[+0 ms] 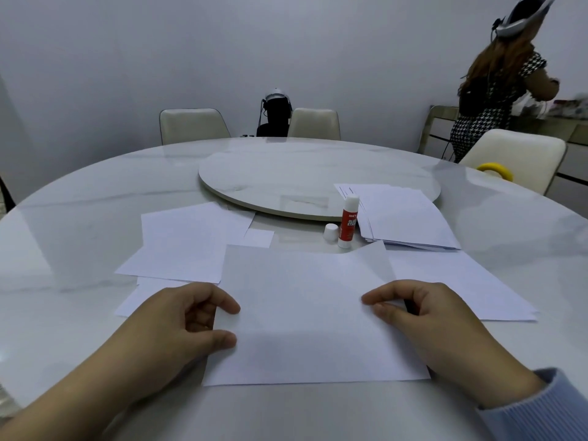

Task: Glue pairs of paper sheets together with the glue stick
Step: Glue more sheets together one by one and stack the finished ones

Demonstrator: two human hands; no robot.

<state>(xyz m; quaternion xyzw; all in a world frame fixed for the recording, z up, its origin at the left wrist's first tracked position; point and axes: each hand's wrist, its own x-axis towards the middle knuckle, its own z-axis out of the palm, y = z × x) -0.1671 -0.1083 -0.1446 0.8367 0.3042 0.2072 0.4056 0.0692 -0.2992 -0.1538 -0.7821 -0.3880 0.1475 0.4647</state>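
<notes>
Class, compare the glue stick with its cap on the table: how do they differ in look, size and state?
The glue stick is tall, with a red printed label; the cap is short and plain white. The glue stick stands uncapped and upright, while the cap sits apart to its left, touching nothing. The glue stick reaches well above the cap. Both rest on the marble table, near the paper stack.
</notes>
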